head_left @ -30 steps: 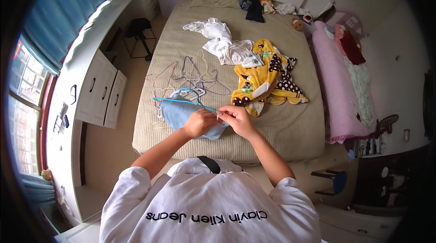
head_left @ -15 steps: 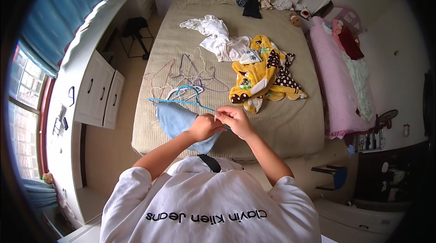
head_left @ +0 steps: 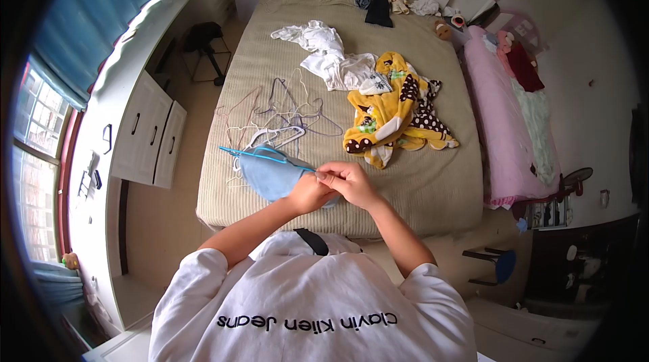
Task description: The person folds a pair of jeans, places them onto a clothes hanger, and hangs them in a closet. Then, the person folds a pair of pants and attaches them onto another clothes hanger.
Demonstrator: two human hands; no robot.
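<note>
Left hand (head_left: 307, 193) and right hand (head_left: 350, 183) meet over the near edge of the bed (head_left: 433, 186); both pinch a light blue garment (head_left: 270, 174) strung on a blue hanger (head_left: 260, 153), the fingers seemingly closed on the cloth; bare hangers (head_left: 284, 115) lie just beyond.

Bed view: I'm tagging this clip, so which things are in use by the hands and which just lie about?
In use: left hand and right hand, both gripping the blue cloth on the blue hanger.

Lying about: spare hangers, white clothes, yellow spotted garment, dark clothes.
</note>
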